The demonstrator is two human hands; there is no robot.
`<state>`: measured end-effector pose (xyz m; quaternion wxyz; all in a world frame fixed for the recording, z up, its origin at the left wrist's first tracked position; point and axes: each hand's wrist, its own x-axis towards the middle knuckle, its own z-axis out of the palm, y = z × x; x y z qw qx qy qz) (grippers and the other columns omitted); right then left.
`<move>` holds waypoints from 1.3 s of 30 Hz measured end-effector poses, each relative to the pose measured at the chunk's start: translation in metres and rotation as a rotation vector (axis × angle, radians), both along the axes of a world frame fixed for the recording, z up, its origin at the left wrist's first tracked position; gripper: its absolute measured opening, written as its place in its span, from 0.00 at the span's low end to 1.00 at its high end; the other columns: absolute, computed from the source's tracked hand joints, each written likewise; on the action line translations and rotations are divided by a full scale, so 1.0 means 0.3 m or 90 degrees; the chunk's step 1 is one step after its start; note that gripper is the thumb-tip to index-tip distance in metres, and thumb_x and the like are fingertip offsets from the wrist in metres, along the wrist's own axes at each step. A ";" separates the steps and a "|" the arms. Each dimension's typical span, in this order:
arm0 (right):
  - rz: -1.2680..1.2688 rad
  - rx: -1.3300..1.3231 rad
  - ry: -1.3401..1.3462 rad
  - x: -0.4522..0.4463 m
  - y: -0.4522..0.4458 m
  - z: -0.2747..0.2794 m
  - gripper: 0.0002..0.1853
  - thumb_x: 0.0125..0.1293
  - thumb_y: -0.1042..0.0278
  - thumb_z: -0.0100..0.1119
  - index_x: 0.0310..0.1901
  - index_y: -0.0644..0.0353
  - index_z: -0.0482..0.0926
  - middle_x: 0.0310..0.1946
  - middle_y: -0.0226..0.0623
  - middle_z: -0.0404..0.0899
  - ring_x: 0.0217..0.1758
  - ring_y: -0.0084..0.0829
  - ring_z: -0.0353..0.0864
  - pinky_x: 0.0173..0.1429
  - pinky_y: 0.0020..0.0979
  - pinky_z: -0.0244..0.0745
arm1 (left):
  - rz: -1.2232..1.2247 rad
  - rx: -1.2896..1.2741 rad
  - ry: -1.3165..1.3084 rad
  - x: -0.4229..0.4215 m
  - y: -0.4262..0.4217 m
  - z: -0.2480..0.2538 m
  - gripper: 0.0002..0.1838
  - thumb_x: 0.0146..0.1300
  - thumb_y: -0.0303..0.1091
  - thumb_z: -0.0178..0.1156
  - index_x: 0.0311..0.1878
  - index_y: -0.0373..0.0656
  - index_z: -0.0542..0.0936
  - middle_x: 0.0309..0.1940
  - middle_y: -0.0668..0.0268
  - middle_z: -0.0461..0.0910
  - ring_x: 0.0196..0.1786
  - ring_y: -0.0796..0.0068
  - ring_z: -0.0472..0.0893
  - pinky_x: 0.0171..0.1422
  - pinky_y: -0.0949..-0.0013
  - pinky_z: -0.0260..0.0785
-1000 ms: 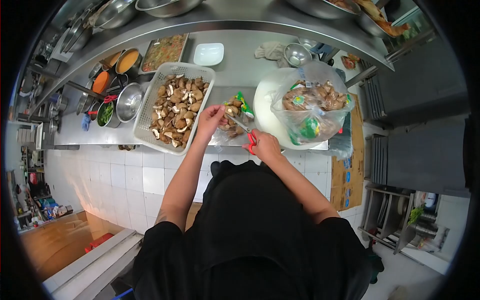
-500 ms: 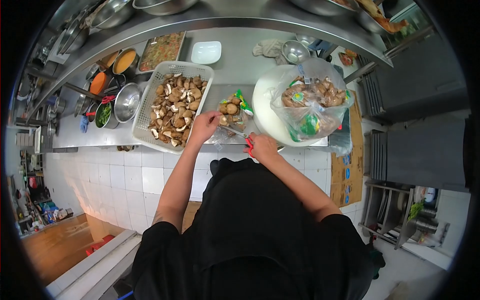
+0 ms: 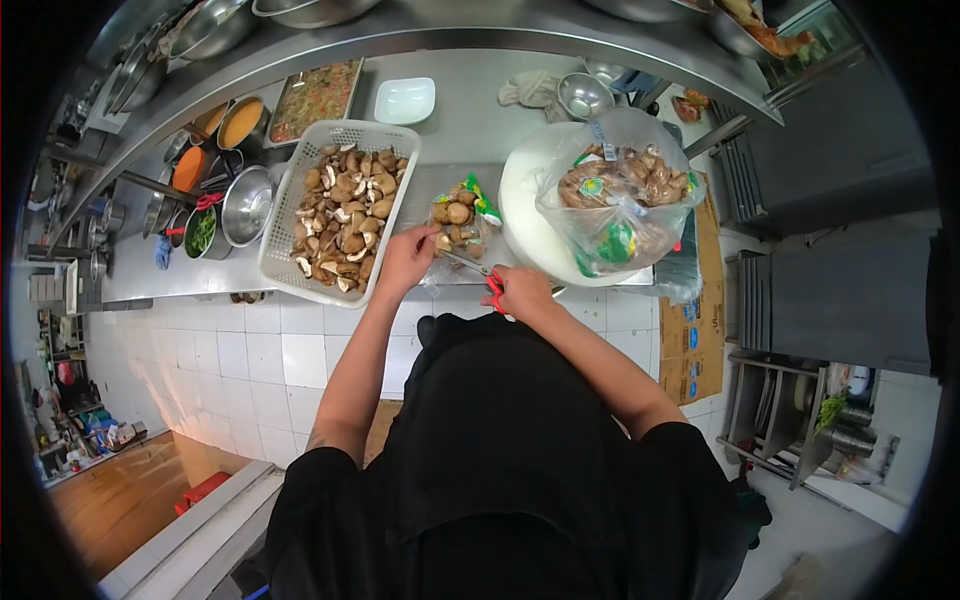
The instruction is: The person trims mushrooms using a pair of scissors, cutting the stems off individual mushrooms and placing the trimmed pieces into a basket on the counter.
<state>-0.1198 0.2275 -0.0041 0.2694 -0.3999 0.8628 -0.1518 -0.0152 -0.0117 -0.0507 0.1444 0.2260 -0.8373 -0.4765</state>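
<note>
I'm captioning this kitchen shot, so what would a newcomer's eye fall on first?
Probably the pale basket heaped with brown mushrooms, on the counter left of the left hand. Next, perhaps, the bulging clear bag on the round white surface to the right. Between them, the red-handled scissors in the right hand stand out.

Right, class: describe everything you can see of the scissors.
The scissors have red, plastic-looking handles and silvery, metal-looking blades. The right hand grips the handles; the blades point toward the left hand, near the small bag of mushrooms. Whether the tips touch anything is too small to tell.
</note>
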 end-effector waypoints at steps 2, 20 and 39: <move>0.012 -0.024 0.009 0.001 -0.012 -0.039 0.27 0.51 0.41 0.80 0.38 0.56 0.82 0.33 0.46 0.85 0.41 0.54 0.85 0.43 0.51 0.77 | 0.010 0.051 -0.004 0.005 0.001 0.002 0.14 0.72 0.32 0.58 0.51 0.35 0.87 0.32 0.52 0.87 0.29 0.66 0.86 0.37 0.66 0.76; -0.053 -0.108 -0.138 -0.031 0.003 -0.035 0.29 0.53 0.42 0.82 0.31 0.61 0.78 0.21 0.33 0.77 0.26 0.28 0.78 0.35 0.37 0.73 | 0.091 0.300 -0.035 -0.052 0.015 0.062 0.18 0.74 0.39 0.60 0.47 0.29 0.85 0.31 0.59 0.86 0.29 0.73 0.87 0.34 0.72 0.80; -0.169 -0.213 -0.613 0.021 0.006 -0.116 0.28 0.62 0.45 0.77 0.44 0.66 0.82 0.30 0.32 0.83 0.27 0.22 0.82 0.33 0.26 0.78 | 0.206 0.327 0.187 -0.102 0.035 -0.015 0.13 0.74 0.28 0.61 0.57 0.30 0.78 0.45 0.57 0.84 0.41 0.72 0.87 0.44 0.72 0.83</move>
